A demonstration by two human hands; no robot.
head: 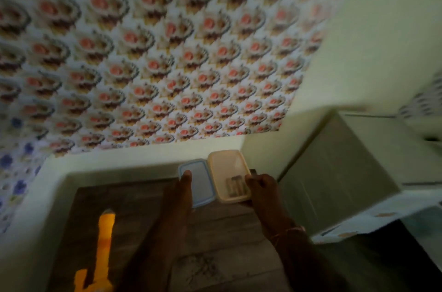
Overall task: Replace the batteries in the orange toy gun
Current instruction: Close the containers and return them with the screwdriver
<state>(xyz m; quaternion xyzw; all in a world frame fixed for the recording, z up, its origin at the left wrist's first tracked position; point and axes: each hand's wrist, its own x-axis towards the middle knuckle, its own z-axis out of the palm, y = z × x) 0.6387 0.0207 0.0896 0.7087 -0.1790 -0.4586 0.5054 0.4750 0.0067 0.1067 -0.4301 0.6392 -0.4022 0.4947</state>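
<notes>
Dimly, the left hand (184,186) lay with straight fingers on the blue-rimmed lid (198,181); the right hand (260,184) curled its grip on the near edge of the beige plastic box (227,169), where blurred batteries (235,186) lay; both rested at the far edge of the wooden tabletop (227,220); the orange toy gun (102,248) lay well apart, at the near left.
</notes>
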